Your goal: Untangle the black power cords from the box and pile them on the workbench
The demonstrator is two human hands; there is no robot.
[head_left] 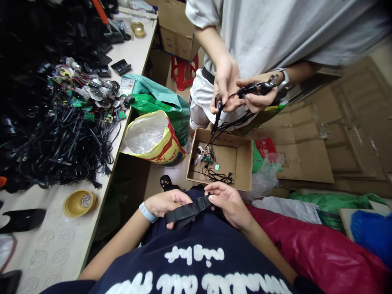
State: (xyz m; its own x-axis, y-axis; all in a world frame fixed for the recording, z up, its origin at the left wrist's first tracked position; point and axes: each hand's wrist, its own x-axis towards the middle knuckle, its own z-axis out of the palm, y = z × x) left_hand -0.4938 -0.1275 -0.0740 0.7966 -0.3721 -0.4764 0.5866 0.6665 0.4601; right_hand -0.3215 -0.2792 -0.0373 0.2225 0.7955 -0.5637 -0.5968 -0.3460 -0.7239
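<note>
A black strap (188, 211), wide and flat like webbing, is stretched between my two hands in front of my lap. My left hand (167, 202), with a pale band on the wrist, grips its left part, fingers curled behind it. The thumb and fingers of my right hand (228, 202) pinch its other end. Just beyond my hands sits an open cardboard box (241, 163) with black cords (217, 176) and small electronic parts (206, 155) inside. Across from me a co-worker's hands hold a black handled device (259, 87) with trailing cords over the box.
On the left, a table (128, 53) bears a heap of black cords (70, 139), motors with circuit boards (92, 90) and a yellow bowl (73, 204) of small metal pieces. A yellow sack (167, 143) stands beside it. Red bags (306, 241) and cardboard sheets (306, 143) lie to the right.
</note>
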